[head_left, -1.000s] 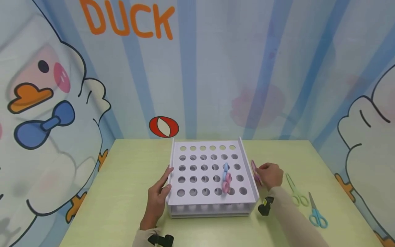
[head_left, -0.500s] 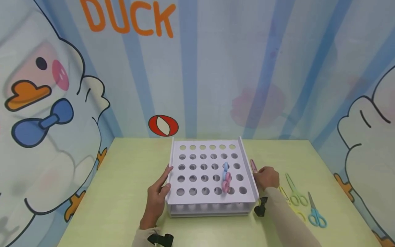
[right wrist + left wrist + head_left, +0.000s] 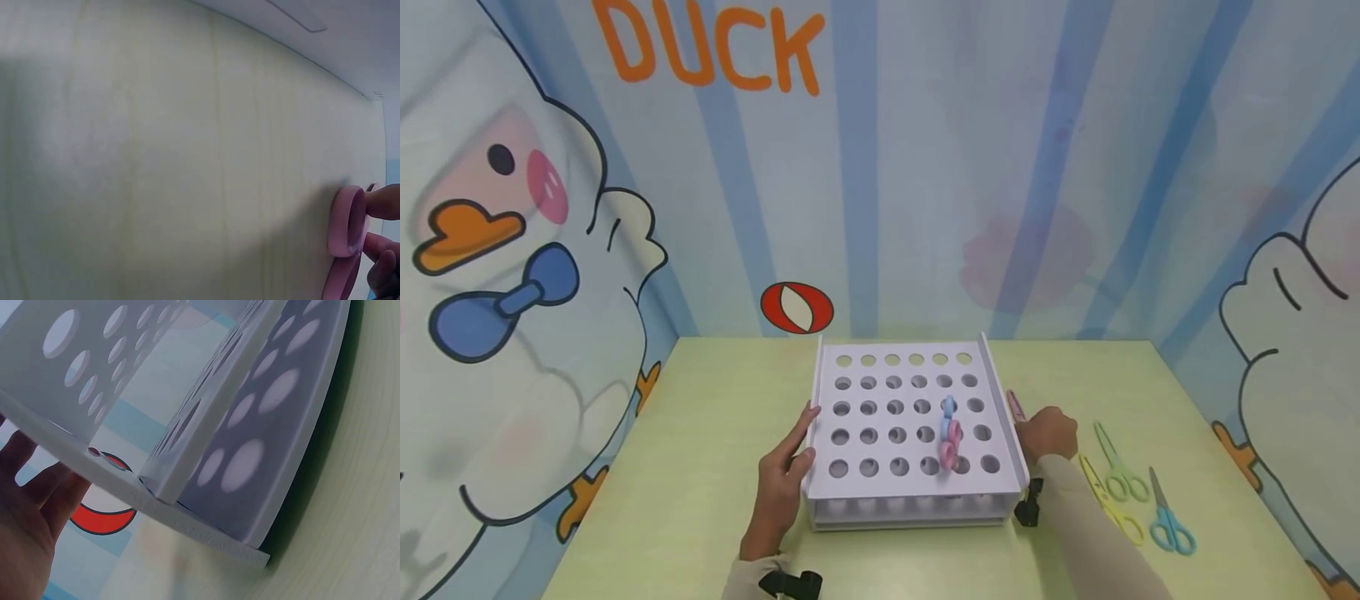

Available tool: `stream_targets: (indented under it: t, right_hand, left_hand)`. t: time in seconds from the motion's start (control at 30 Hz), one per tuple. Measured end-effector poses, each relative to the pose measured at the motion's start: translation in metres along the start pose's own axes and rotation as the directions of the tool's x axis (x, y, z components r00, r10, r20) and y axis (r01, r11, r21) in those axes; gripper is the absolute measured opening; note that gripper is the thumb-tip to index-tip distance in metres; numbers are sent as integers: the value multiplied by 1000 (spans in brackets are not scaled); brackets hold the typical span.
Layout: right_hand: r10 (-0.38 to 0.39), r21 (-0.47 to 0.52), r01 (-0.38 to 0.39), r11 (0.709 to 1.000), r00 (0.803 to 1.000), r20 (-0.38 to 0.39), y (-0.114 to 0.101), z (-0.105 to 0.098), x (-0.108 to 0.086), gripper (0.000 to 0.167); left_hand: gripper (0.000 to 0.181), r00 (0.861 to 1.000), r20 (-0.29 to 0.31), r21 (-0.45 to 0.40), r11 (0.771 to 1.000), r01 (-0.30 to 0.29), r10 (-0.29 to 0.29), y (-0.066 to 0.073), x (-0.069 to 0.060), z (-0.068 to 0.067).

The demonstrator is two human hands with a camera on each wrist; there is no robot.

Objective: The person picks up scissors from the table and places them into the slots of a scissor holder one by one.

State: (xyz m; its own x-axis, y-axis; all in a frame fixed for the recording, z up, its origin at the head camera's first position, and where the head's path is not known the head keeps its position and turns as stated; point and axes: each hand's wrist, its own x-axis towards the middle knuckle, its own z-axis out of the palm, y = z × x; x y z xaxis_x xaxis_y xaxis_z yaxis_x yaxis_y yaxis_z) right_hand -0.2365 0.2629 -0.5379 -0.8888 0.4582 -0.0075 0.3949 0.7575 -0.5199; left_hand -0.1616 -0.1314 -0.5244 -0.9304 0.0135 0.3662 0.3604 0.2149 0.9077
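A white rack (image 3: 883, 451) with rows of round holes stands on the table. My left hand (image 3: 779, 486) rests against its left side, fingers fairly straight; the left wrist view shows this hand (image 3: 28, 531) beside the side panel. Blue looped handles (image 3: 948, 407) and pink looped handles (image 3: 951, 442) stick up from holes in the right half of the rack's top plate. Beyond the rack's right wall, my right hand (image 3: 1049, 433) pinches pink scissors (image 3: 1015, 406). Up close, thumb and fingers are at the handle loops (image 3: 339, 231); most of the blades are hidden.
Yellow scissors (image 3: 1108, 505), green scissors (image 3: 1125, 483) and blue scissors (image 3: 1169, 527) lie on the table (image 3: 685, 467) to the right of the rack, beside my right forearm. A curtain with duck pictures (image 3: 925, 167) hangs behind the table.
My right hand has shifted slightly left, closer to the rack's wall, and now covers more of the pink scissors. The yellow scissors have come into view beside the forearm. My left hand stays put.
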Motion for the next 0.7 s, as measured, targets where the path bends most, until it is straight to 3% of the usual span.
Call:
stream_targets:
  t: [0.3, 0.53, 0.6, 0.7]
  right_hand:
    - [11, -17, -10, 1000, 1000, 10, -1, -2, -1, 30]
    - [-28, 19, 29, 999, 999, -36, -2, -10, 3, 70]
    - [-40, 25, 40, 999, 999, -26, -2, -14, 4, 67]
    - [-66, 25, 66, 997, 998, -5, -2, -22, 4, 47]
  left_hand:
    - [51, 1000, 2, -15, 1000, -8, 8, 0, 0, -1]
    - [51, 1000, -4, -9, 1000, -9, 9, -1, 0, 0]
    - [51, 1000, -3, -10, 1000, -14, 14, -1, 0, 0]
    - [50, 1000, 2, -11, 1000, -17, 17, -1, -1, 0]
